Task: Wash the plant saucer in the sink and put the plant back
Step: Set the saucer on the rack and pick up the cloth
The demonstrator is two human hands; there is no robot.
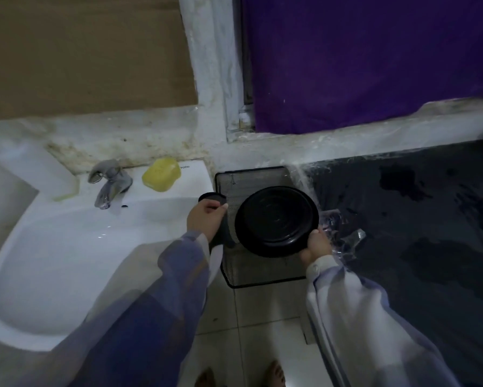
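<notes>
The black round plant saucer [276, 220] is tilted over a black mesh bin [265, 272], its ribbed face turned toward me. My right hand [315, 248] grips its lower right rim. My left hand [205, 220] holds a small black round container [213, 199] at the right edge of the white sink [67, 247]; my fingers hide most of it and no plant shows. The sink basin lies to the left of both hands.
A chrome faucet [109, 185] and a yellow soap bar [161, 174] sit on the sink's back ledge. To the right is a dark surface [416, 219] covered in wet plastic film. A purple curtain [374, 60] hangs behind. Tiled floor and bare feet are below.
</notes>
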